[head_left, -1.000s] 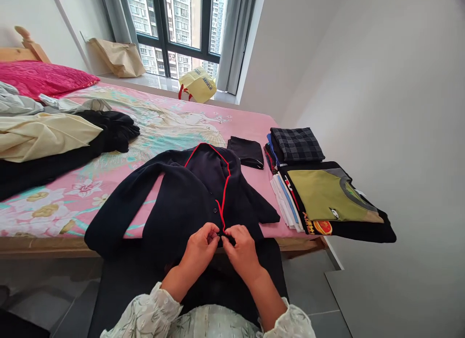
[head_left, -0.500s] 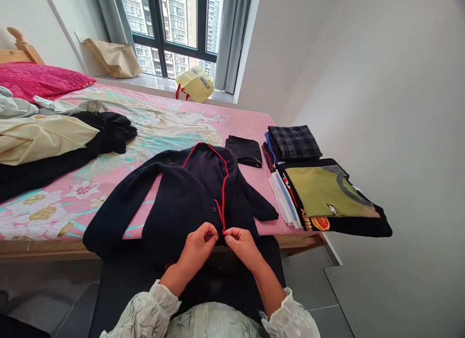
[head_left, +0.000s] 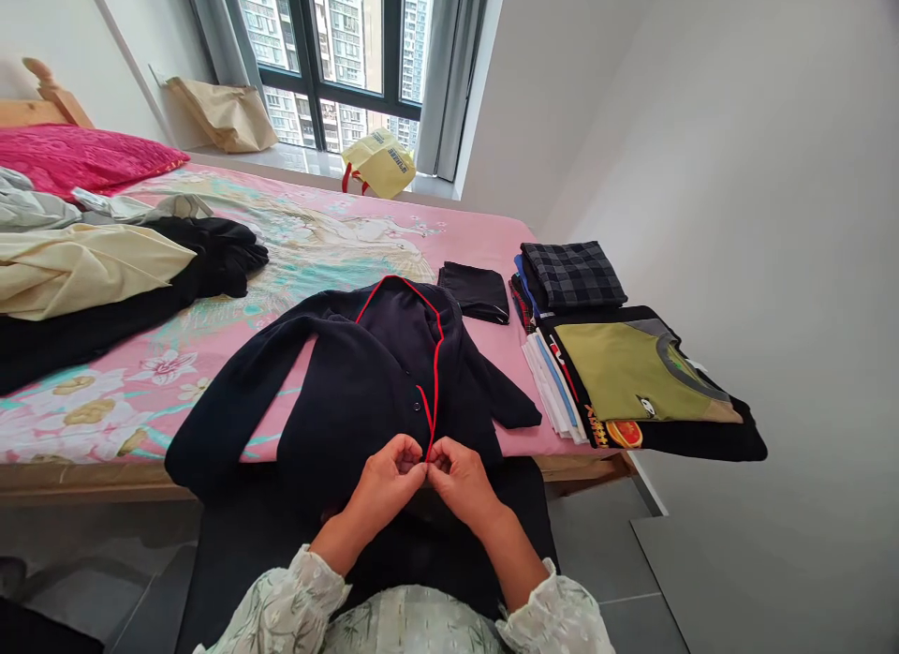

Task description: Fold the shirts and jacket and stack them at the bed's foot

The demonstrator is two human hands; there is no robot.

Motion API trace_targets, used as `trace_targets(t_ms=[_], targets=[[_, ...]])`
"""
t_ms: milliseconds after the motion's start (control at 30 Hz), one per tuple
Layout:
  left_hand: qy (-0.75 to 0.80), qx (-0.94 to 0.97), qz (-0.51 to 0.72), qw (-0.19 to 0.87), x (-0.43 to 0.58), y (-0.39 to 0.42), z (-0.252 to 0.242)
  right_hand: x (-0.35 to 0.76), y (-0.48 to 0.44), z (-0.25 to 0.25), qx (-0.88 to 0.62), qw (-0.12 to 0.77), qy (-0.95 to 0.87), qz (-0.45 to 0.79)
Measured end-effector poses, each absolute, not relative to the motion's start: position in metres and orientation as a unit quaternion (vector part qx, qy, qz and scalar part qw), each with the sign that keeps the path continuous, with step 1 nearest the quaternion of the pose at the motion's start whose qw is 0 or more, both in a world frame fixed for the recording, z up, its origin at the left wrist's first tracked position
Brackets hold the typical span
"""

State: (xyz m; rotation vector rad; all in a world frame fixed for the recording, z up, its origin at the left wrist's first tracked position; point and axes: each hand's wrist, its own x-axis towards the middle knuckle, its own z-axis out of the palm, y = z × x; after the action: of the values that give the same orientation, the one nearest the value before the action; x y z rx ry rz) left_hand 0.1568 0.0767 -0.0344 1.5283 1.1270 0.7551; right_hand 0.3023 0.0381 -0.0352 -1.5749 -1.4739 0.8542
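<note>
A dark navy cardigan (head_left: 344,392) with red trim lies front-up on the bed, its lower part hanging over the near edge toward my lap. One dark button shows on its front, just above my hands. My left hand (head_left: 390,481) pinches the cardigan's front edge near the hem. My right hand (head_left: 464,481) is closed on the red-trimmed edge, its fingertips touching those of the left. Whatever lies between the fingertips, perhaps a button, is hidden. The sleeves spread out to the left and right.
Right of the cardigan are a folded black garment (head_left: 474,291), a folded plaid garment (head_left: 572,274) and an olive T-shirt (head_left: 618,368) atop stacked clothes. Loose clothes (head_left: 91,265) are heaped at left. A yellow bag (head_left: 383,162) and a brown paper bag (head_left: 225,115) sit by the window.
My hands have come together: the fingertips, slightly apart before, now meet at the cardigan's front edges. The red-trimmed edge has shifted a little to the left.
</note>
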Motion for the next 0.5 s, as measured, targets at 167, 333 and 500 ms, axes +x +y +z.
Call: trace_targets(t_ms=[167,333,500], targets=[[0.484,0.552,0.346,0.584,0.159,0.082,-0.042,0.292,0.034,-0.035,-0.63,0.376,-0.644,0.217],[0.471,0.464,0.347,0.665,0.157,0.089,-0.041,0.291,0.032,-0.04,-0.63,0.439,-0.571,0.292],[0.46,0.446,0.373,0.671,0.159,0.087,-0.043,0.295,0.038,-0.035,-0.633,0.456,-0.444,0.441]])
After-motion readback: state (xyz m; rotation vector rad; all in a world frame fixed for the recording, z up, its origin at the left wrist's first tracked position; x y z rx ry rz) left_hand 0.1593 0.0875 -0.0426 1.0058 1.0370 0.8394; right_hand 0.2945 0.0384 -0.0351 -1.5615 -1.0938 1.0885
